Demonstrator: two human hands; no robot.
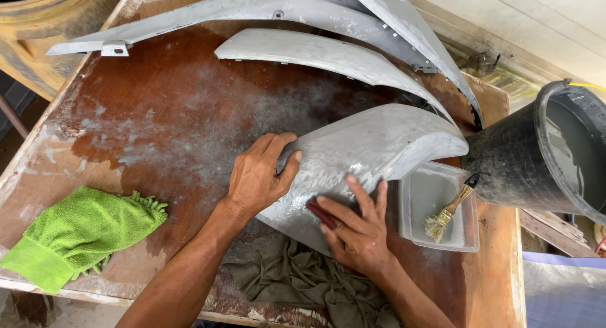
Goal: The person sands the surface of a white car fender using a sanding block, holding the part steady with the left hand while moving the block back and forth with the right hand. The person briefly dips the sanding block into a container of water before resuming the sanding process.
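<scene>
Lying at the bench's [158, 107] front left corner, a green cloth [76, 230] with a fringed edge sits well apart from the hands, flat on the worn, dust-smeared wood. Near the front edge at the middle, the left hand [259, 176] rests on the near left end of a grey curved panel [366, 157], its fingers spread and hooked over the panel's edge, the thumb pressed on the upper face, so the hand grips and steadies the panel. A crumpled grey rag [297, 277] lies under the panel's near end, reaching the bench's front edge between the two forearms. Just right of the left hand, the right hand [356, 230] lies flat on the panel's lower face, fingers stretched out and pressing a small dark red pad [320, 214] against the surface; only a strip of the pad shows beneath the fingertips. The panel itself arches from the rag up toward the bench's right side, its far end hanging over a clear tray [464, 239]. A brush [445, 214] with pale bristles lies slanted in the tray, bristles down. Behind the panel, along the back edge, three long grey trim pieces [315, 50] lie fanned, overlapping at their right ends. Past the right edge, a black bucket [524, 157] holding water stands beside the tray.
</scene>
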